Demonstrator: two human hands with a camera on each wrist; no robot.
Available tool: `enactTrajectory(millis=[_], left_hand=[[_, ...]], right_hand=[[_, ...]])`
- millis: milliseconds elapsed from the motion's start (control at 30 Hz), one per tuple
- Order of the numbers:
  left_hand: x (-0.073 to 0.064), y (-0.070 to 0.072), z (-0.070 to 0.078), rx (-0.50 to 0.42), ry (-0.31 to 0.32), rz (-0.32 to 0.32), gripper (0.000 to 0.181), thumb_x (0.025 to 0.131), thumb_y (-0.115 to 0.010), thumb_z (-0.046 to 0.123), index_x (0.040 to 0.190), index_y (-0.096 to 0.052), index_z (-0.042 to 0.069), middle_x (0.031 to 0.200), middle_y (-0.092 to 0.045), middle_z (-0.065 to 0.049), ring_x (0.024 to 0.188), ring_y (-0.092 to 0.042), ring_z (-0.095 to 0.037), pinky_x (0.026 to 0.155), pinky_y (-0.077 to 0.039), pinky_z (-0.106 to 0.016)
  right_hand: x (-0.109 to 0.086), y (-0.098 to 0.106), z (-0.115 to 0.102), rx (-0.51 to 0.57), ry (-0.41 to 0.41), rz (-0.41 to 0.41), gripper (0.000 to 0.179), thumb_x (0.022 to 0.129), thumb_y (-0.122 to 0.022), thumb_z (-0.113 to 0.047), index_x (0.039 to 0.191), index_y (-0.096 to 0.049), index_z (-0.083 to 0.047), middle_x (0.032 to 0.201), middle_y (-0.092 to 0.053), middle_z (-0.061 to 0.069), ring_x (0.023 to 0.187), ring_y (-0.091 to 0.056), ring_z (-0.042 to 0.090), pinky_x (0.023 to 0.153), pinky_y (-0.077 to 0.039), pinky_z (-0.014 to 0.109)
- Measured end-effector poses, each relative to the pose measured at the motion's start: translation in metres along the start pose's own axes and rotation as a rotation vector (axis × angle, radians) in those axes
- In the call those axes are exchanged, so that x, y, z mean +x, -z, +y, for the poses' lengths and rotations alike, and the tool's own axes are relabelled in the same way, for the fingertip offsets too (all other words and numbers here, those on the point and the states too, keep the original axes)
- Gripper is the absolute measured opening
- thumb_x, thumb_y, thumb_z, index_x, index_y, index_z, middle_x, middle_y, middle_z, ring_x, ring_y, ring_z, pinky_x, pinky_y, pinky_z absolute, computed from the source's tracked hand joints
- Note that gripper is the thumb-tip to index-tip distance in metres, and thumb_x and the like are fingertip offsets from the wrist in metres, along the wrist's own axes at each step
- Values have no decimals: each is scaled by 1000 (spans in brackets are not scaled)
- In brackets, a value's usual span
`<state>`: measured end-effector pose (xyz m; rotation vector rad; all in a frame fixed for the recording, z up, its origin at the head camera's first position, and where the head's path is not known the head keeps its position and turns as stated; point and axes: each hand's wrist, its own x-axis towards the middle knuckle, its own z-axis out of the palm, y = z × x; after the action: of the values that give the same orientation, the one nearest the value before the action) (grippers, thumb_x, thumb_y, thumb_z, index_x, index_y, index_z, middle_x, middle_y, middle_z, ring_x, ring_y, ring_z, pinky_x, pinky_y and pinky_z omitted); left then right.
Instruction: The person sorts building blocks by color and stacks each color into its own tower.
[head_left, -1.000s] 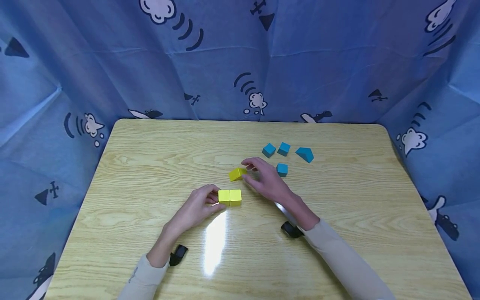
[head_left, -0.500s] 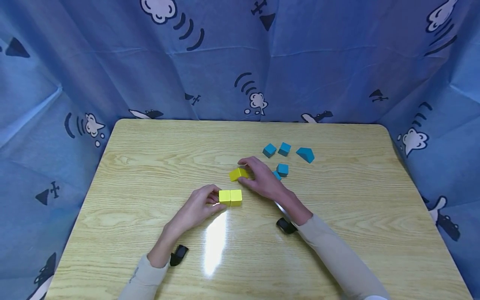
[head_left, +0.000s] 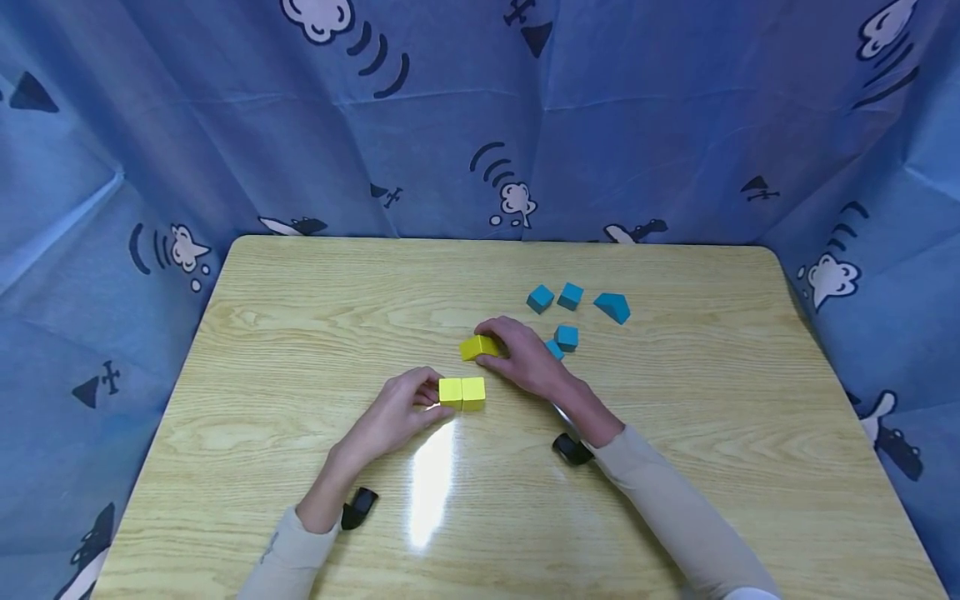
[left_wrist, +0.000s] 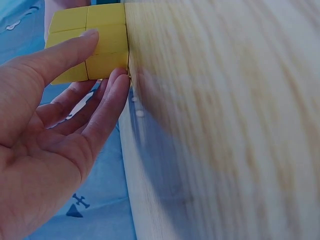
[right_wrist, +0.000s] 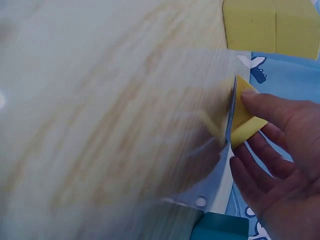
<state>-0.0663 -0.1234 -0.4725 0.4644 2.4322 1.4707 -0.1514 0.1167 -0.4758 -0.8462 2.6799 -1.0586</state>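
Note:
My left hand [head_left: 401,410] holds the left side of a small block of yellow cubes [head_left: 462,393]. From above, two cubes show side by side; in the left wrist view the yellow cubes [left_wrist: 106,42] stand two high, with my thumb pressed on one side and fingertips at the other. Just behind them, my right hand [head_left: 525,357] pinches a yellow triangular block [head_left: 476,347] between thumb and fingers. In the right wrist view this triangular block [right_wrist: 245,117] rests close against the tabletop, my thumb on its face.
Behind my right hand lie several blue pieces: a cube [head_left: 540,298], another cube [head_left: 570,296], a wedge-shaped block [head_left: 612,307] and a cube [head_left: 567,337]. One more blue piece [head_left: 554,349] is partly hidden by the hand. A patterned blue cloth [head_left: 450,125] surrounds the wooden table [head_left: 300,308].
My right hand has moved slightly left and its fingers have closed on the yellow triangular block, uncovering a blue piece behind it. The left hand and yellow cubes have stayed in place.

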Motion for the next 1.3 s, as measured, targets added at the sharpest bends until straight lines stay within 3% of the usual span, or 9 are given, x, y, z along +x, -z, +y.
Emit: enactTrajectory(millis=[600, 867, 1300], left_hand=[[1, 1, 1, 28, -10, -3, 29, 89, -81, 4, 113, -66, 1, 105, -67, -7, 93, -68, -17, 84, -58, -27], [1, 1, 2, 17, -7, -6, 28, 89, -80, 4, 113, -66, 1, 106, -68, -8, 93, -68, -18, 85, -58, -28], [0, 1, 0, 2, -23, -9, 28, 89, -80, 4, 112, -64, 0, 106, -68, -8, 93, -68, -18, 84, -59, -27]], right_hand=[[-12, 15, -21, 32, 35, 52, 37, 91, -81, -17, 123, -66, -4, 119, -67, 7, 108, -65, 24, 95, -55, 42], [-17, 22, -35, 59, 77, 75, 38, 89, -83, -16, 122, -66, -6, 118, -68, 6, 107, -64, 23, 95, -55, 47], [-27, 25, -52, 52, 175, 76, 35, 89, -84, -16, 119, -67, -8, 115, -68, 3, 104, -65, 19, 91, -57, 44]])
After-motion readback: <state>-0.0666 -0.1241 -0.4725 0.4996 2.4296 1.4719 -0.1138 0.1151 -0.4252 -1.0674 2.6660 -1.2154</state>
